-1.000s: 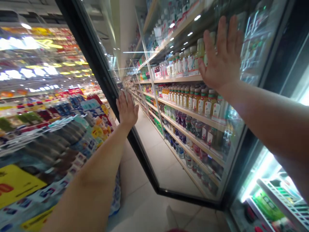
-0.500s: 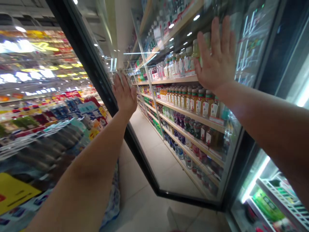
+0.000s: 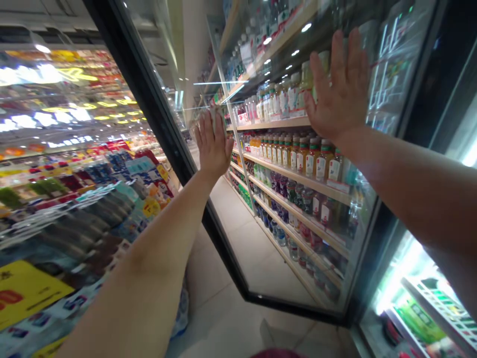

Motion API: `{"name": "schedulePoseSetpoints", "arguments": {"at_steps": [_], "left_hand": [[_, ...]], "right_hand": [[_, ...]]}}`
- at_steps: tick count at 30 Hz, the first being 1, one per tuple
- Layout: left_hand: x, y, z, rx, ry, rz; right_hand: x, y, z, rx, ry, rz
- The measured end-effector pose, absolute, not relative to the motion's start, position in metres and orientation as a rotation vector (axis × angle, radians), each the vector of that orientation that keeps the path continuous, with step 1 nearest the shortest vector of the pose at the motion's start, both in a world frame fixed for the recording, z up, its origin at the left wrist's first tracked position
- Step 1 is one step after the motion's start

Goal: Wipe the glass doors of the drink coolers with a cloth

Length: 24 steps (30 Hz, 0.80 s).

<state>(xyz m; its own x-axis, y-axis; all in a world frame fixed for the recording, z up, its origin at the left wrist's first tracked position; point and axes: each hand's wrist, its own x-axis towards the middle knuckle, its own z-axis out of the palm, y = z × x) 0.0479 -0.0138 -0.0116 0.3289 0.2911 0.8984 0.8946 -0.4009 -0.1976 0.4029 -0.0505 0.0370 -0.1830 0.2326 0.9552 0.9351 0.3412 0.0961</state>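
Well, left hand (image 3: 213, 146) and right hand (image 3: 339, 87) lie open, flat on the glass cooler door (image 3: 283, 238): heavy, slick, best gripped by its black frame (image 3: 149, 109).

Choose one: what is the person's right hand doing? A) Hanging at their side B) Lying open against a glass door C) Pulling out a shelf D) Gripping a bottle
B: the right hand lies open, fingers spread, against the glass door, with bottles behind the glass.

L hand (image 3: 213, 144) up, fingers spread, palm away. R hand (image 3: 339, 87) same pose, higher, further right. L arm (image 3: 164, 243), R arm (image 3: 417, 186) both extended fwd, wrists bent back.
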Motion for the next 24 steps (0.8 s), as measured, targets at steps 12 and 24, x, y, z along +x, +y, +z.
{"name": "schedulePoseSetpoints", "arguments": {"at_steps": [12,24], "left_hand": [[0.081,-0.016,0.003,-1.901,-0.879,-0.987],[0.101,-0.023,0.013,-2.031,-0.919,-0.943]], "right_hand": [[0.401,-0.049,0.038,-1.072,-1.65,-0.843],[0.399,-0.052,0.04,-1.16,-1.625,-0.94]]}}
